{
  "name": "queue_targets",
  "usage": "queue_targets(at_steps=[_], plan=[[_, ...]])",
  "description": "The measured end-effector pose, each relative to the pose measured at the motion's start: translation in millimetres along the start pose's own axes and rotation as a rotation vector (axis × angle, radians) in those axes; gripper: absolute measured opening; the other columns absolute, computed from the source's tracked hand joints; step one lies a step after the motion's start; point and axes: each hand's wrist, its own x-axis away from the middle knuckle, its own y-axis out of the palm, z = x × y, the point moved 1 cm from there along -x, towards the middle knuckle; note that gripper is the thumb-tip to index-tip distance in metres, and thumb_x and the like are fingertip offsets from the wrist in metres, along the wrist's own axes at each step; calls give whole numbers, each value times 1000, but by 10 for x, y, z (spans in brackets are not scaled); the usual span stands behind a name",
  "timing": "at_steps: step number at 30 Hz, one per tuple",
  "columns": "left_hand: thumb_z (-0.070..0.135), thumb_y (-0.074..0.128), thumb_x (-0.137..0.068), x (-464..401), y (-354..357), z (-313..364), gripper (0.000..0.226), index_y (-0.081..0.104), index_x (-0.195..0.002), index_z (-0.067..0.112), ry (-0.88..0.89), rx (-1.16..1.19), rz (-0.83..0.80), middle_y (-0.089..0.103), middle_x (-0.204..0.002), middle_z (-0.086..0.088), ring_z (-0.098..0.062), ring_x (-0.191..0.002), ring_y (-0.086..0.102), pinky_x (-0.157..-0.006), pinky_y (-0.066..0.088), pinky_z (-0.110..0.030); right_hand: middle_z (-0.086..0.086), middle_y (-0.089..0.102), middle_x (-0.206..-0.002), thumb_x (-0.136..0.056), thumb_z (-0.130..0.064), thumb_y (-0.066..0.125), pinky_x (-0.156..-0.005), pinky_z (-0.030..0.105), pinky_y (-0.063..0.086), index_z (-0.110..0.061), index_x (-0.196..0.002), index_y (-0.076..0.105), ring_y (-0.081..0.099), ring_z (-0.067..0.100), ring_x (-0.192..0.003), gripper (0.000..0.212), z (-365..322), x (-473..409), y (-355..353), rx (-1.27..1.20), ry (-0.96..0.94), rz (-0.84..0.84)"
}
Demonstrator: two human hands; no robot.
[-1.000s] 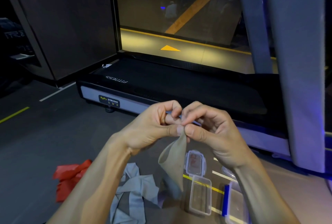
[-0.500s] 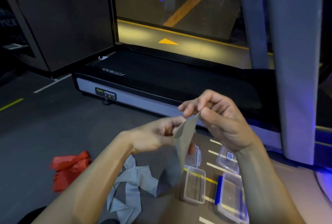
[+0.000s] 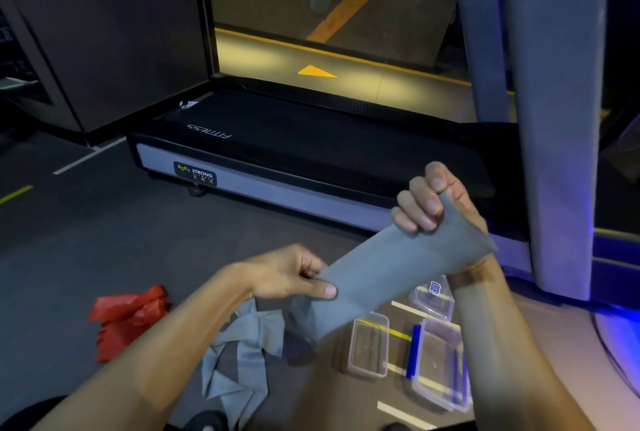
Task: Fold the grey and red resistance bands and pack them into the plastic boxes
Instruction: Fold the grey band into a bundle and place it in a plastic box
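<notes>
Above floor (image 3: 69, 257), grey band (image 3: 391, 271) now stretched.

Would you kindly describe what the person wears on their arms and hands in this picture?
Both forearms are bare, with no sleeves in view, and neither hand is gloved. The right hand has a narrow brownish band at its wrist. At the wrist of the left hand there is a small yellowish glint, too small to identify. No rings show on the fingers that are visible.
</notes>
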Motion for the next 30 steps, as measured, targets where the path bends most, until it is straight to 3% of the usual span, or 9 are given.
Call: queue_targets(at_steps=[4, 7, 9, 10, 13, 18, 23, 28, 30], plan=[[16, 67, -97, 24, -29, -46, 16, 77, -87, 22, 0, -36, -52, 72, -85, 9, -5, -82, 59, -80, 48, -22, -2, 66, -77, -89, -17, 76, -61, 23, 47, -12, -96, 65, 59, 8, -61, 14, -65, 50, -93, 55, -18, 48], [26, 70, -96, 21, -66, -96, 21, 77, -77, 29, 1, -48, -44, 62, -70, 14, 0, -69, 51, -72, 42, -19, -2, 65, -77, -93, -12, 66, -62, 22, 50, -12, -96, 64, 58, 7, -61, 4, -69, 86, -148, 98, -27, 84], [45, 76, -87, 25, -81, -131, 20, 80, -87, 25, 5, -39, -41, 71, -80, 2, -5, -76, 55, -78, 44, -24, -2, 64, -76, -94, -10, 60, -62, 22, 50, -13, -96, 62, 56, 7, -60, 4, -61, 96, -167, 122, -21, 120], [51, 78, -81, 30, -87, -144, 35, 80, -94, 19, 16, -29, -30, 76, -92, -10, -11, -84, 58, -84, 45, -31, -3, 63, -76, -94, -10, 59, -61, 22, 50, -13, -95, 62, 55, 7, -60, 4, -60, 101, -170, 133, -18, 135], [53, 81, -76, 46, -98, -151, 48, 79, -98, 11, 9, -8, -1, 71, -108, -31, -22, -92, 58, -90, 44, -41, -3, 61, -75, -93, -12, 62, -61, 22, 49, -15, -94, 62, 53, 6, -59, 3, -64, 115, -170, 165, -14, 162], [36, 77, -86, 56, -114, -122, 13, 80, -81, 23, 8, -19, -12, 74, -81, -1, -13, -78, 56, -81, 41, -35, -5, 55, -71, -91, -8, 54, -57, 20, 45, -18, -87, 63, 47, 6, -55, 14, -77, 143, -153, 240, -37, 313], [53, 76, -83, 76, -100, -92, 61, 65, -95, -6, 48, -53, 0, 57, -82, -15, -22, -79, 43, -78, 35, -36, -4, 52, -68, -91, -7, 47, -53, 19, 41, -19, -79, 64, 42, 7, -54, 25, -88, 166, -162, 285, -76, 515], [36, 70, -94, 102, -113, -40, 35, 70, -92, 1, 71, -85, -3, 50, -74, -10, -23, -73, 36, -73, 30, -37, -4, 53, -71, -84, -16, 68, -55, 20, 42, -20, -81, 65, 42, 7, -56, 6, -119, 218, -240, 323, -67, 553], [41, 69, -93, 96, -108, -42, 37, 72, -93, 5, 74, -83, -6, 54, -76, -10, -23, -74, 40, -74, 31, -39, -3, 53, -72, -77, -22, 78, -56, 20, 43, -20, -83, 66, 43, 7, -57, 14, -129, 245, -271, 331, -51, 541]])
